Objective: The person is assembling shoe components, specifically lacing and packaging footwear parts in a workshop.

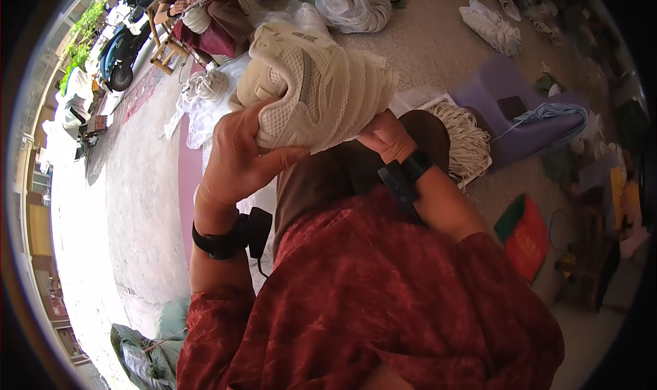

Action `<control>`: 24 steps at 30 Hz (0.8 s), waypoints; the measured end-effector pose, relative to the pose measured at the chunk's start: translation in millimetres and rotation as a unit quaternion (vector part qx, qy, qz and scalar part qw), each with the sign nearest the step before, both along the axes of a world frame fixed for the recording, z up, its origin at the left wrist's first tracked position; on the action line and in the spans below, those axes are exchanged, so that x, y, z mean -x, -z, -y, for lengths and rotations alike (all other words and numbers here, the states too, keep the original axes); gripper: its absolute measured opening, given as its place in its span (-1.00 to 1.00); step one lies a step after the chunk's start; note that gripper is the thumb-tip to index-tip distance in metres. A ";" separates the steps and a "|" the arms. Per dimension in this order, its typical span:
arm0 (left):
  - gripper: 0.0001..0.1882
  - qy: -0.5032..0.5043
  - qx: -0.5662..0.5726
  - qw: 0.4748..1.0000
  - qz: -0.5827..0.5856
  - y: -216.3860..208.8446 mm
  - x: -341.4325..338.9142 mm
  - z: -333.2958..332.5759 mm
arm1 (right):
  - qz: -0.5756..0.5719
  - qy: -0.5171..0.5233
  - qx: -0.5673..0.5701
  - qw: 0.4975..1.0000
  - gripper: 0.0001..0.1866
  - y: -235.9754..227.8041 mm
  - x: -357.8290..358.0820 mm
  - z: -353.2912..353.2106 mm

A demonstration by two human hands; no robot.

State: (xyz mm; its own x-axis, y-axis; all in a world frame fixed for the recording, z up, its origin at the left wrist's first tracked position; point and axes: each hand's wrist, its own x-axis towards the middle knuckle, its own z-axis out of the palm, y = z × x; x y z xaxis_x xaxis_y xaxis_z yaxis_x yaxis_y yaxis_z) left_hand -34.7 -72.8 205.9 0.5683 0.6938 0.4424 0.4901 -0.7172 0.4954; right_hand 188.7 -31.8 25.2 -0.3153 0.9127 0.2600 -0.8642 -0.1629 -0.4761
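Note:
A thick stack of cream mesh shoe uppers (335, 89), nested one in another, is held up above my lap. My left hand (236, 150) grips its left end, the thumb pressed along the lower edge and the fingers reaching round behind. At the lower right of the stack is my right hand (388, 138), closed against its underside; the stack hides most of those fingers. Black straps with small devices go round both wrists. Beside my right knee lies a bundle of cream laces (465, 140) in a white tray.
A purple plastic stool (503, 109) with blue cords (547, 115) stands at the right. Bundled white uppers (356, 6) lie on the floor ahead. Far left, another person (212, 20) sits handling uppers near a parked motorbike (120, 54). A red and green cloth (525, 236) lies right.

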 end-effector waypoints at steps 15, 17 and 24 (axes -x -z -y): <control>-0.80 0.083 -0.017 0.957 -0.278 163.1 -97.3 -24.1 | 0.665 0.493 -0.102 0.552 -0.73 -22.2 -33.9 59.8; -0.79 0.091 -0.014 0.951 -0.294 155.7 -96.7 -16.3 | 0.692 0.460 -0.137 0.538 -0.63 -4.6 -28.6 25.8; -0.62 -0.021 -0.127 0.991 0.031 120.6 -76.5 -18.5 | 0.690 0.400 -0.218 0.563 -0.35 27.8 -30.7 35.3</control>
State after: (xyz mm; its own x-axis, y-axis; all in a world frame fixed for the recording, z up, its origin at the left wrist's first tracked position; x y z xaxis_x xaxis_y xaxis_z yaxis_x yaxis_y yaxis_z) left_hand 41.7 -54.3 85.3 0.5070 0.5786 0.6389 0.4964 -0.8020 0.3324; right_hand 219.5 -67.2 -2.6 -0.0252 0.8505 0.5254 0.6626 0.4078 -0.6282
